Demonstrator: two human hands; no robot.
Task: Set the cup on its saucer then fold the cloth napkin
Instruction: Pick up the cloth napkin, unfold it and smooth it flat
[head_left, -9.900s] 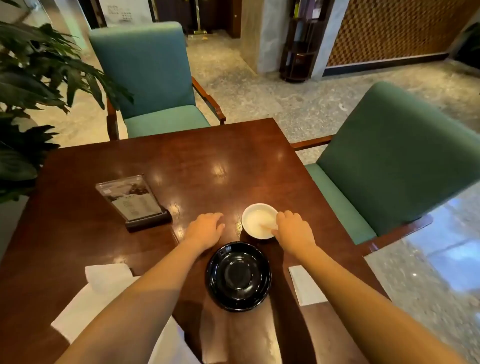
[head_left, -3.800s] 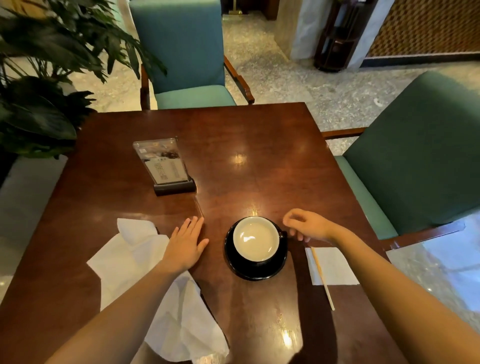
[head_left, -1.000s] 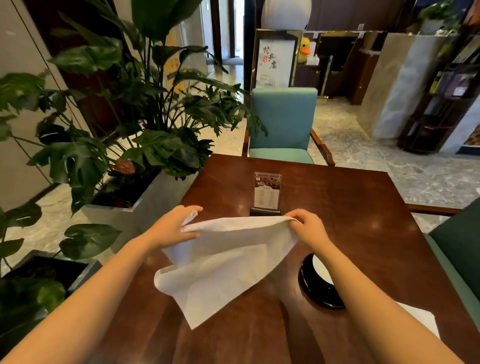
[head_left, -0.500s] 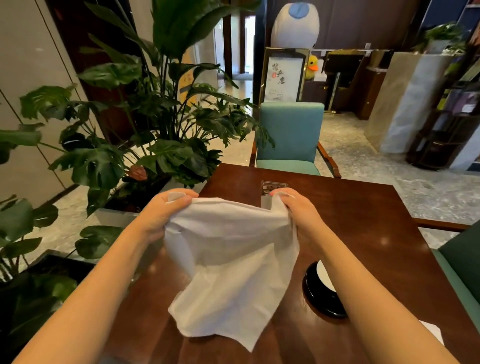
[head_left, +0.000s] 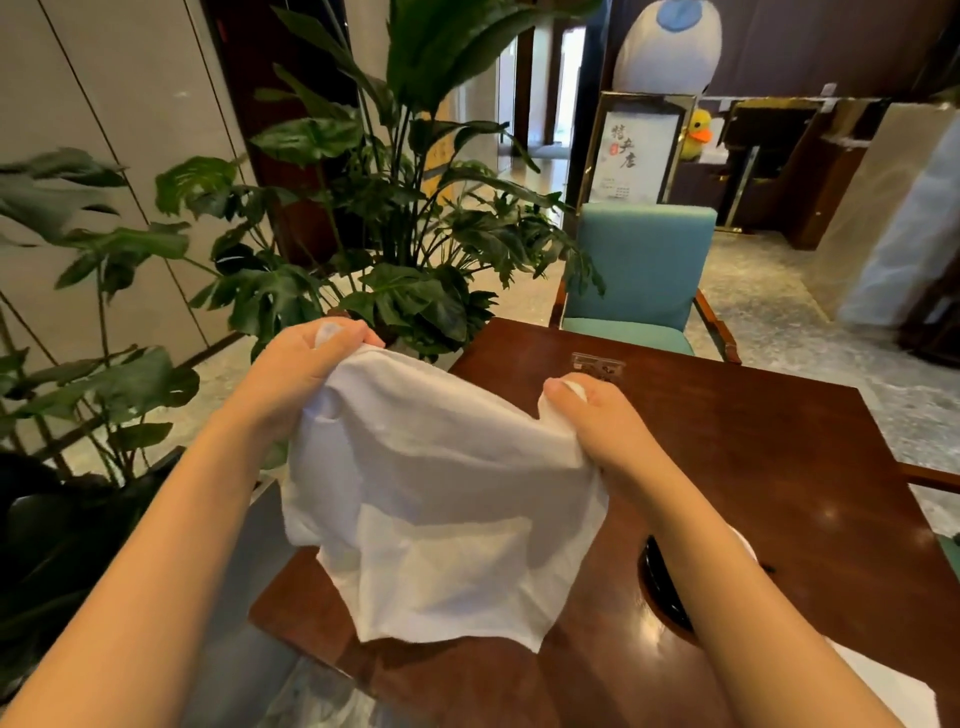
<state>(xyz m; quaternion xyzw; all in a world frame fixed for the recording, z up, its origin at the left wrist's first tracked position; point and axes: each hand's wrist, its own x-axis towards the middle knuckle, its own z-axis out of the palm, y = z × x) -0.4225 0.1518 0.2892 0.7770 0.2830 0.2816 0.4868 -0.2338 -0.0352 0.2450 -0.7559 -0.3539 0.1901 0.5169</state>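
Both hands, left (head_left: 306, 374) and right (head_left: 597, 415), each with grip closed on the white cloth napkin (head_left: 436, 509) above the dark wooden tabletop (head_left: 753, 441), folding not yet done, cup hidden.

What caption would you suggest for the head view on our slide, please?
Both hands, left hand and right hand, hold the white cloth napkin above the table.

Both bare forearms reach forward and up from the lower corners. The left hand (head_left: 306, 369) is raised higher, fingers curled closed, pinching the napkin (head_left: 436, 514) at its top edge. The right hand (head_left: 597, 421) sits lower, thumb on top, likewise clenched on the cloth.
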